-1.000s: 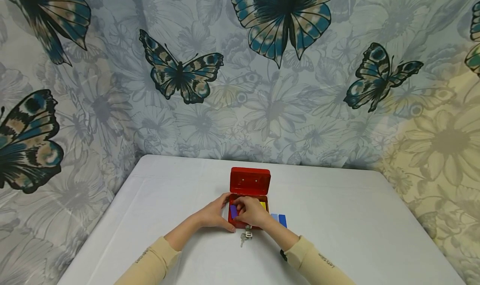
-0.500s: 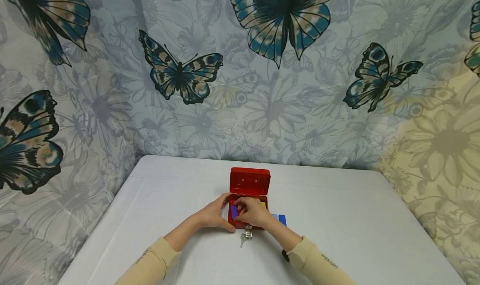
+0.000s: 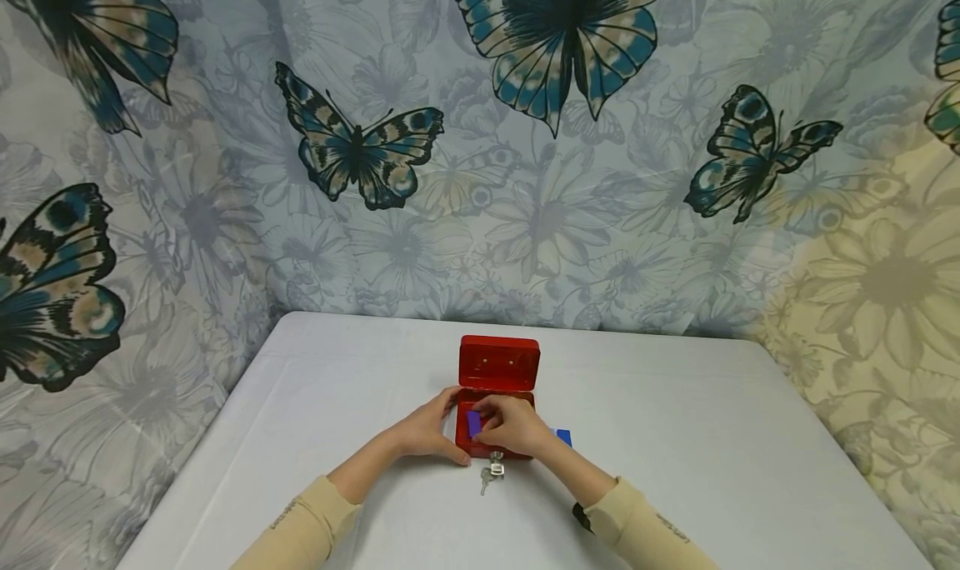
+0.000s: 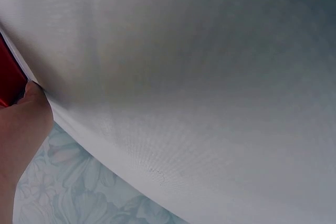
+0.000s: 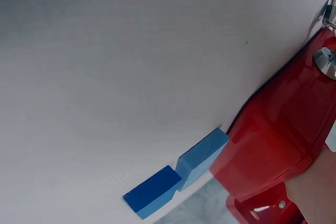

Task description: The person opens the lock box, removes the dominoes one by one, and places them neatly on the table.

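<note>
In the head view a red metal box [image 3: 517,452] stands with its lid [image 3: 498,363] raised. My left hand [image 3: 426,427] holds the box at its left side, thumb by the front corner and fingers toward the back. Inside the box, my right hand [image 3: 513,424] pinches a purple block [image 3: 474,424] between thumb and fingers. A lock with keys [image 3: 497,468] hangs at the front of the box. The right wrist view shows the box's side [image 5: 262,145] and the lock cylinder [image 5: 326,62]; the right fingers are hidden there.
To the right of the box lie a dark blue block [image 5: 152,191] and a light blue block [image 5: 202,156], side by side on the white table [image 3: 675,437]. Behind the table hangs a butterfly-patterned cloth [image 3: 405,253].
My right hand has shifted slightly right with the purple block, and its forearm now covers more of the blue blocks. The yellow piece in the box is now hidden. My left hand stays put.
</note>
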A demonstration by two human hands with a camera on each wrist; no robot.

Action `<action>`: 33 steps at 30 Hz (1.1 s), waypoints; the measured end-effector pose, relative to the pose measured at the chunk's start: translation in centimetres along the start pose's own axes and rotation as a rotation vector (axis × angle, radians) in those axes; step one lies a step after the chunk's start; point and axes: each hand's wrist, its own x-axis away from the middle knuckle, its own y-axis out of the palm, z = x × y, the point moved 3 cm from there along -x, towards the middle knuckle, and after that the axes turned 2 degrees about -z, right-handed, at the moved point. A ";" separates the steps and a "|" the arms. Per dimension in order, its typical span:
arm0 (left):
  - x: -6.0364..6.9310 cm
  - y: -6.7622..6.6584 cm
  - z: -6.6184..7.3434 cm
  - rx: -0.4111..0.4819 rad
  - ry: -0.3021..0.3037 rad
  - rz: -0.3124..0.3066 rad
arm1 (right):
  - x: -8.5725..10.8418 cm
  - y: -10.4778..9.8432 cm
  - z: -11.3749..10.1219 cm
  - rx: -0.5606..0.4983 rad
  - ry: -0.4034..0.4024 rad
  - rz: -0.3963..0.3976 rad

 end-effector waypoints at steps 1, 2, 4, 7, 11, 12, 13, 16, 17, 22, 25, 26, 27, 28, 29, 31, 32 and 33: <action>0.0 0.0 0.0 0.001 -0.001 0.000 | 0.1 0.0 0.1 -0.007 0.003 0.000; 0.0 0.0 0.0 0.004 -0.002 0.000 | 0.1 -0.1 0.1 -0.016 0.004 0.001; 0.0 0.0 0.0 0.006 -0.004 0.000 | 0.2 -0.3 0.1 -0.030 0.008 0.002; 0.0 0.0 0.1 0.004 -0.006 0.003 | 0.4 -0.5 0.1 -0.048 0.015 0.006; -0.1 0.0 0.1 0.001 -0.003 0.004 | 0.7 -0.8 0.0 -0.064 0.031 0.013; -0.1 0.0 0.0 0.002 -0.001 0.005 | 0.8 -0.9 0.1 -0.064 0.033 0.016; -0.1 0.0 0.0 0.002 0.000 0.005 | 0.9 -0.9 0.1 -0.064 0.042 0.019; -0.1 0.1 0.0 0.001 0.000 0.004 | 1.2 -1.1 0.2 -0.081 0.068 0.032; -0.1 0.1 0.0 0.000 -0.001 0.004 | 1.3 -1.1 0.3 -0.084 0.075 0.036; -0.1 0.1 -0.1 -0.005 -0.005 0.007 | 1.7 -1.4 0.4 -0.109 0.108 0.053; -0.1 0.1 -0.1 -0.008 -0.006 0.008 | 2.0 -1.5 0.5 -0.121 0.128 0.060; -0.1 0.1 -0.1 -0.008 -0.006 0.008 | 2.1 -1.6 0.4 -0.127 0.132 0.064; -0.1 0.1 -0.1 -0.008 -0.008 0.009 | 2.2 -1.6 0.5 -0.138 0.140 0.067; -0.1 0.1 -0.1 -0.011 -0.009 0.009 | 2.3 -1.6 0.5 -0.153 0.144 0.071; -0.1 0.1 -0.1 -0.012 -0.012 0.009 | 2.4 -1.6 0.6 -0.166 0.150 0.076; -0.1 0.1 -0.2 -0.015 -0.017 0.010 | 2.6 -1.7 0.6 -0.194 0.158 0.084; -0.1 0.1 -0.2 -0.018 -0.021 0.010 | 2.7 -1.7 0.7 -0.210 0.161 0.088; -0.2 0.1 -0.2 -0.021 -0.026 0.010 | 2.8 -1.7 0.8 -0.222 0.163 0.091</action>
